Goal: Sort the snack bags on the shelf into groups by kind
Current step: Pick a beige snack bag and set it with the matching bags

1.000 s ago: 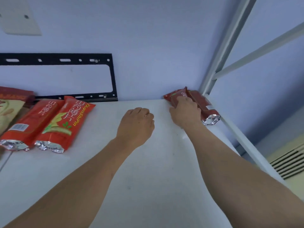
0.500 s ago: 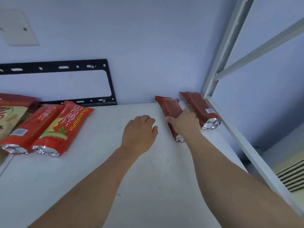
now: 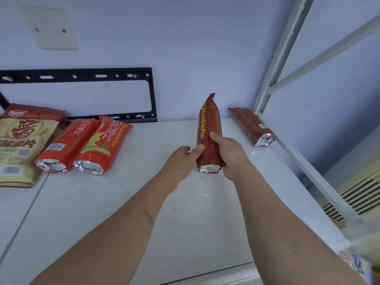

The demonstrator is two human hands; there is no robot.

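The dark red snack bag (image 3: 209,138) is held upright above the middle of the shelf (image 3: 102,212), clear of its surface. Its lower half is gripped by the right hand (image 3: 228,155), whose fingers are curled round the right side and whose thumb lies across the front. The left hand (image 3: 181,161) is at the bag's left edge, its forefinger extended and touching the film; the other fingers appear loosely curled, and no grasp by this hand can be made out.

The bag is judged light and soft: a thin, glossy foil pillow, puffed with air, whose contents are probably brittle. The film may be expected to slip under a loose hold and to crumple under a hard one, so a moderate grip round the body is thought best, or a pinch at the crimped silver seal at the bottom end.

Farther off, a second dark red bag (image 3: 251,125) of seemingly the same kind is laid flat at the far right corner, just beside the frame post (image 3: 273,75). Well apart at the far left, two bright red bags (image 3: 86,145) are laid side by side, touching, with a beige bag (image 3: 18,145) beyond them at the left edge.
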